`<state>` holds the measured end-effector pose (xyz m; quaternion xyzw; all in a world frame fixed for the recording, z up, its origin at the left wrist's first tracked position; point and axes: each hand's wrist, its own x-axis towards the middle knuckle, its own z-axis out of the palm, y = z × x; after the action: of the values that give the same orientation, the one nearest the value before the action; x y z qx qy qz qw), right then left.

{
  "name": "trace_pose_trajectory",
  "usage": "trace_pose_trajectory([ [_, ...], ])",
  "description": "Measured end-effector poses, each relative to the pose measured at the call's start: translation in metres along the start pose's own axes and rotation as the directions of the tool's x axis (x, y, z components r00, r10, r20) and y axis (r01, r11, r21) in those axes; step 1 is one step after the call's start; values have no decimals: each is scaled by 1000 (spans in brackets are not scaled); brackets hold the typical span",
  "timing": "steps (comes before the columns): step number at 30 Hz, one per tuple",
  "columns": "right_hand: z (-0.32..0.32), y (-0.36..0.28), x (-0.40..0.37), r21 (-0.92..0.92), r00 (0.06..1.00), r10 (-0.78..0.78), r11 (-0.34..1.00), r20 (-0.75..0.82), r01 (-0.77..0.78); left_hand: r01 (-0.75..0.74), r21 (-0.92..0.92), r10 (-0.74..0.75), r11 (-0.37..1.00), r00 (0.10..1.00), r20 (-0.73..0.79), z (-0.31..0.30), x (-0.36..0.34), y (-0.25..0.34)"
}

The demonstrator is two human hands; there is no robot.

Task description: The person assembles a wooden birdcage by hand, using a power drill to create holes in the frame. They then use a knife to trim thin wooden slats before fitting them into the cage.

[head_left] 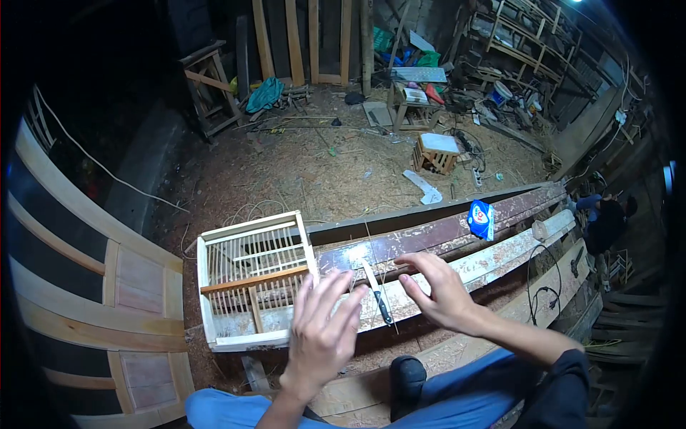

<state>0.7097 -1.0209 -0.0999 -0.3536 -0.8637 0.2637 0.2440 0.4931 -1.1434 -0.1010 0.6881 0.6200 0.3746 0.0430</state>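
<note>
My left hand (323,336) is raised over the near right corner of a slatted wooden cage frame (256,277), its fingers stretched and apart. To the right, my right hand (444,294) hovers above the bench, fingers curved and thumb apart, with nothing visible in it. Between the hands a knife (380,297) with a dark handle lies on the boards, its blade pointing away from me. Thin sticks lie beside and across the knife. The frame has narrow upright bars and a brown crosspiece (254,279); my left hand hides part of its right side.
A blue and white packet (481,219) sits on the bench boards (436,239). A dark cable (547,289) lies at right. Wooden panels (146,336) stand at left. On the shavings-covered floor are a small crate stool (436,152) and a white angled piece (423,187). Another person (611,214) is at far right.
</note>
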Motion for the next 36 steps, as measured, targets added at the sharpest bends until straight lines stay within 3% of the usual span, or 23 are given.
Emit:
trace_pose_trajectory([
  [4, 2, 57, -9, 114, 993, 111, 987, 46, -116, -98, -171, 114, 980, 990, 87, 46, 4, 31],
  [8, 62, 150, -34, 238, 960, 257, 931, 113, -277, 81, -176, -54, 981, 986, 157, 140, -20, 0],
  [10, 98, 190, -55, 200, 970, 230, 949, 84, -242, 269, -97, -244, 958, 946, 211, 184, -41, -30],
  [11, 107, 201, -61, 190, 945, 268, 934, 186, -303, 269, -80, -246, 960, 943, 224, 203, -49, -42],
  [12, 114, 210, -68, 172, 907, 305, 916, 291, -363, 364, -56, -339, 930, 906, 251, 220, -57, -51],
  [16, 151, 242, -83, 126, 874, 328, 911, 358, -393, 584, -41, -553, 811, 787, 272, 280, -68, -65],
  [18, 161, 253, -80, 145, 879, 328, 907, 347, -396, 594, -45, -570, 803, 788, 233, 306, -66, -73],
  [19, 166, 257, -77, 164, 886, 323, 906, 332, -391, 533, 47, -531, 845, 826, 188, 316, -64, -78],
  [21, 178, 264, -67, 203, 885, 334, 889, 324, -410, 452, 177, -477, 874, 868, 137, 329, -62, -87],
  [26, 197, 276, -47, 271, 841, 439, 808, 316, -524, 454, 279, -508, 846, 845, 165, 344, -58, -102],
  [30, 202, 285, -45, 270, 791, 466, 764, 397, -586, 479, 277, -539, 833, 815, 212, 342, -53, -98],
  [34, 200, 286, -46, 329, 819, 462, 758, 341, -564, 493, 210, -529, 845, 830, 180, 340, -49, -92],
  [36, 191, 281, -43, 385, 819, 459, 726, 345, -570, 577, 87, -584, 812, 799, 144, 335, -44, -86],
])
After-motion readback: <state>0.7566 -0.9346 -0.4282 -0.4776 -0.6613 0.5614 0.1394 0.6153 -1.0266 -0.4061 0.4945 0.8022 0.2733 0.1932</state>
